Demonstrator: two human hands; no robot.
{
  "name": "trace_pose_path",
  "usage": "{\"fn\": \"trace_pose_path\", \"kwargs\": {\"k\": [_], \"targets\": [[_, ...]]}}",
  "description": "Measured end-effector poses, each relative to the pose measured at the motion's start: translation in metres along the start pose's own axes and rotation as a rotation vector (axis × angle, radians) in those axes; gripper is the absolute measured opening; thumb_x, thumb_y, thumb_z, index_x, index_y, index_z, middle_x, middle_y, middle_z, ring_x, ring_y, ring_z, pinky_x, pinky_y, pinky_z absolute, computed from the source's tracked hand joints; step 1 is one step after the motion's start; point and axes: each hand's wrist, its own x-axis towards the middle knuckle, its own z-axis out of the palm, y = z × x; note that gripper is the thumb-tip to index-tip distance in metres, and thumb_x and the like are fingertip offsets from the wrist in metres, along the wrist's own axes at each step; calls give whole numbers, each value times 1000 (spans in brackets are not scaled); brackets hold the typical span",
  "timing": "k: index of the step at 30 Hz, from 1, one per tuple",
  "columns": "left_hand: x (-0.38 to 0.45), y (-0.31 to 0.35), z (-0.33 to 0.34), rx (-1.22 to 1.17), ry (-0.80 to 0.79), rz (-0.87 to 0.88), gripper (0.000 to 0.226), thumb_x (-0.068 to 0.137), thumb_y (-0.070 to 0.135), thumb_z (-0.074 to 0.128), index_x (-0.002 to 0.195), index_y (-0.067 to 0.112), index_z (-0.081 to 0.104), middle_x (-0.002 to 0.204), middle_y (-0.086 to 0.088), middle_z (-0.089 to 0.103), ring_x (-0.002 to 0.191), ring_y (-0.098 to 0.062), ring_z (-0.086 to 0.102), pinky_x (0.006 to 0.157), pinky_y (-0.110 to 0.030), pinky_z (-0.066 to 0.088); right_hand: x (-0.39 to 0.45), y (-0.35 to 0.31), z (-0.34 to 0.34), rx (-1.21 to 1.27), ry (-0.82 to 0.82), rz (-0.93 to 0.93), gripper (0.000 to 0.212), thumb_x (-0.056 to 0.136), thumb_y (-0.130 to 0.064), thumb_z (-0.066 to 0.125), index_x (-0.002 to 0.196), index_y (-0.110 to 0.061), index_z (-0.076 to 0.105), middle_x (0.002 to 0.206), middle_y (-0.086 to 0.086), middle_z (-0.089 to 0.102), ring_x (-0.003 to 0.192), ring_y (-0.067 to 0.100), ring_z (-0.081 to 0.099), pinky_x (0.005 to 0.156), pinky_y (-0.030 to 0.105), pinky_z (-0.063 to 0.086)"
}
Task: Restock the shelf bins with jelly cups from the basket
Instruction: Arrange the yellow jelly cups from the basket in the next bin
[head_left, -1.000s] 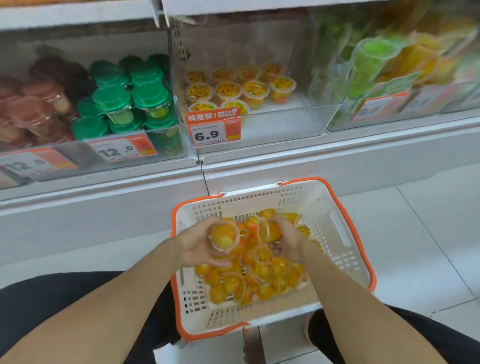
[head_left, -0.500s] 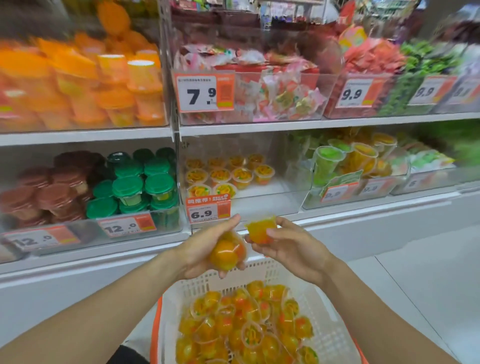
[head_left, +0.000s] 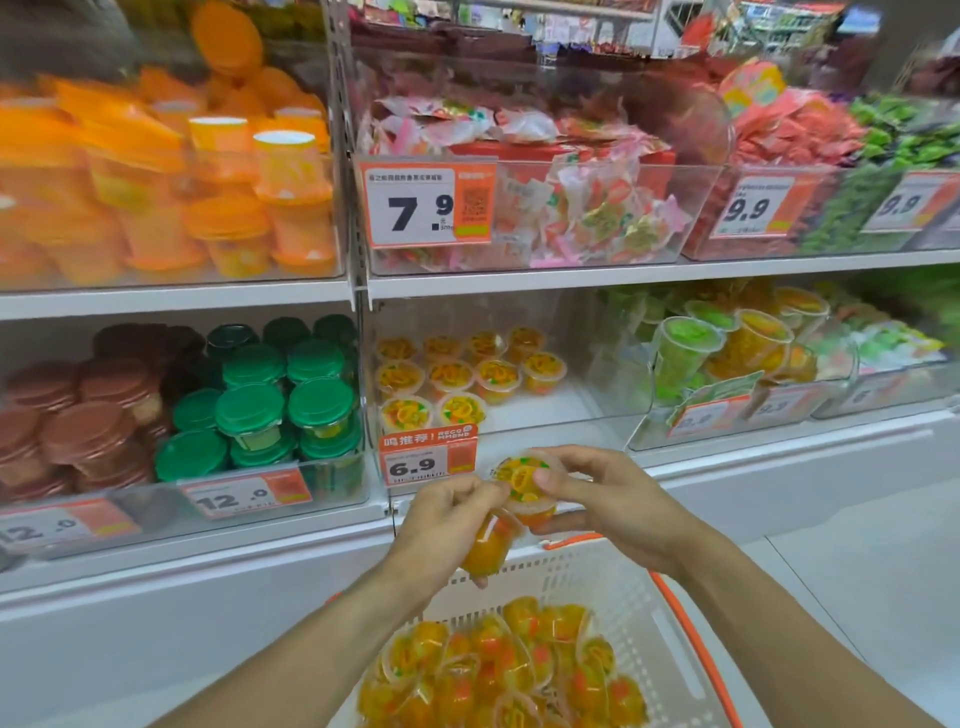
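Note:
My left hand (head_left: 441, 525) grips an orange jelly cup (head_left: 485, 545), tilted on its side. My right hand (head_left: 613, 499) pinches a second orange jelly cup (head_left: 522, 480), its patterned lid facing me. Both cups touch, held just below the clear shelf bin (head_left: 545, 410) marked 6.9, which holds several matching cups (head_left: 452, 376) in its left half. Under my hands sits the white basket with an orange rim (head_left: 639, 608), heaped with several more jelly cups (head_left: 498, 675).
Left of the target bin stands a bin of green-lidded and brown-lidded cups (head_left: 270, 405). To its right is a bin of green and yellow cups (head_left: 727, 353). The shelf above carries orange cups (head_left: 234, 208) and wrapped sweets (head_left: 545, 208). White floor tiles (head_left: 857, 597) lie at the right.
My hands lifted out of the basket, each with a cup, and rose to the 6.9 bin's front. The two cups now touch, and the right one has turned lid-up.

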Motion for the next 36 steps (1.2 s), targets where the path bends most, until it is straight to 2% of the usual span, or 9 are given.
{"fn": "trace_pose_path", "kwargs": {"k": [6, 9, 17, 20, 21, 23, 29, 32, 36], "targets": [[1, 1, 2, -119, -13, -7, 33, 96, 38, 61, 93, 5, 69, 86, -16, 74, 72, -35, 71, 51, -34, 51, 32, -31, -2, 301, 330, -104, 22, 89, -6, 68, 107, 6, 63, 103, 22, 72, 97, 35, 72, 80, 48, 61], [1, -5, 7, -119, -88, -31, 34, 95, 42, 61, 94, 9, 69, 88, -14, 75, 74, -32, 73, 53, -34, 51, 76, -47, -13, 121, 497, -114, 14, 90, -4, 69, 101, -4, 60, 107, 21, 69, 96, 31, 69, 86, 47, 59], [9, -10, 11, -147, -124, -52, 32, 91, 38, 67, 91, 6, 66, 88, -14, 76, 76, -42, 69, 50, -33, 52, 152, -43, -25, -234, 256, 468, 14, 102, 3, 47, 94, -3, 57, 87, 10, 61, 75, 20, 60, 74, 39, 59], [13, -13, 9, -125, -134, -49, 31, 90, 43, 68, 87, 13, 66, 92, -12, 76, 79, -39, 72, 51, -33, 53, 167, -41, -27, -440, 272, 520, 27, 102, -7, 51, 129, -9, 57, 124, 8, 57, 107, 20, 58, 102, 36, 47], [14, -14, 8, -119, -131, -50, 31, 89, 45, 69, 86, 14, 66, 94, -13, 76, 81, -39, 72, 52, -33, 54, 170, -41, -26, -463, 294, 511, 35, 102, -9, 53, 137, -9, 54, 139, 7, 52, 122, 21, 53, 107, 36, 43], [15, -15, 4, -109, -118, -56, 32, 90, 44, 68, 89, 12, 66, 95, -11, 76, 85, -38, 72, 52, -33, 54, 172, -38, -27, -454, 329, 507, 39, 99, -8, 57, 138, -6, 54, 145, 7, 49, 125, 20, 51, 107, 36, 45], [14, -15, -5, -59, -97, -72, 29, 93, 42, 65, 91, 13, 64, 91, 0, 77, 82, -29, 73, 53, -32, 54, 172, -27, -23, -334, 347, 452, 25, 93, 8, 59, 118, 6, 60, 113, 13, 64, 89, 20, 62, 90, 42, 56], [10, -11, -3, -84, -102, -27, 32, 93, 39, 66, 95, 7, 63, 88, 2, 77, 67, -22, 69, 53, -33, 53, 171, -28, -26, -384, 406, 396, 23, 89, 9, 65, 112, 9, 61, 92, 16, 68, 69, 23, 67, 64, 39, 61], [5, -5, 5, -162, -29, 59, 32, 91, 33, 70, 105, 6, 60, 78, 12, 72, 70, -19, 68, 54, -30, 52, 150, -44, -28, -734, 545, 42, 9, 86, -11, 67, 91, -14, 73, 94, 8, 74, 81, 24, 71, 75, 42, 62]]}}
